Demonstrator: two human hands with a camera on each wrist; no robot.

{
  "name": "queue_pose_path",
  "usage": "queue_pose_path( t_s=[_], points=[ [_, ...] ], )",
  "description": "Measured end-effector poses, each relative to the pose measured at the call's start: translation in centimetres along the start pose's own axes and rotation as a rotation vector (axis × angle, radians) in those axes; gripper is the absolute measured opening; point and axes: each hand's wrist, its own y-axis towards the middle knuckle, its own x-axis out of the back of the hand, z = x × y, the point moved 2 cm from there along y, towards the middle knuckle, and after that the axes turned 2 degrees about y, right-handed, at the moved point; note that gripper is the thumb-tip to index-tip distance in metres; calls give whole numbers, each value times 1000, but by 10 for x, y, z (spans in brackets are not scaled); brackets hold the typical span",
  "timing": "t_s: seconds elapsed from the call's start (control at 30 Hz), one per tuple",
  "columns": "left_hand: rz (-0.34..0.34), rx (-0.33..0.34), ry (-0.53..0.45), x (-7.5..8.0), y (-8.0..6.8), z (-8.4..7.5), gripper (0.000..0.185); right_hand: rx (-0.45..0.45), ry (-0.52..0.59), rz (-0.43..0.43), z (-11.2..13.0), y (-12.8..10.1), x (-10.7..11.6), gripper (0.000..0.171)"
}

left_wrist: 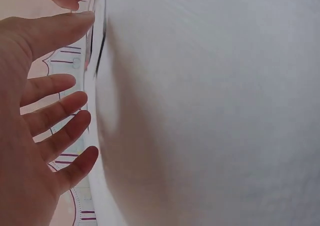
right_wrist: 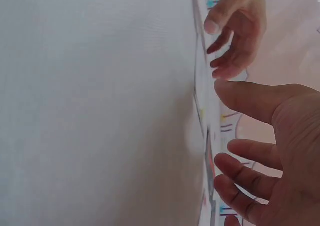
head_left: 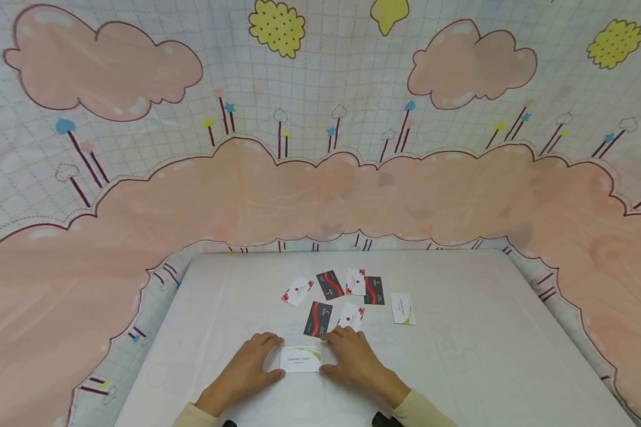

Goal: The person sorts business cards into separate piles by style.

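A white business card (head_left: 301,359) with a green curve and "COMPANY LOGO" print lies on the table between my two hands. My left hand (head_left: 248,365) rests at its left side, thumb and forefinger spread near the two left corners. On the other side, my right hand (head_left: 357,360) has its thumb at the lower right corner and its fingertips by the upper right. Those fingertips also come close to a black-and-red card (head_left: 318,319) and a white card with red flowers (head_left: 351,316). In both wrist views the fingers are loosely spread, with the thumb apart.
Beyond my hands lie more cards: a white flowered one (head_left: 298,291), a black-and-red one (head_left: 330,285), and another white one (head_left: 355,281) overlapping a black one (head_left: 374,290). A white-and-green card (head_left: 403,309) lies at the right. Patterned cloth (head_left: 352,190) hangs behind the white table (head_left: 491,356).
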Motion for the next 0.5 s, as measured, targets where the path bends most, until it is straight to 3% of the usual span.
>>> queue_pose_path(
  t_s=[0.2,0.37,0.5],
  points=[
    [-70,0,0,7,1,-8,56,14,46,-47,-6,-6,19,52],
    [-151,-58,12,16,6,-21,54,18,111,-92,-17,-10,40,48],
    [-172,-82,13,21,12,-31,52,2,172,-123,-29,-13,56,46]
  ],
)
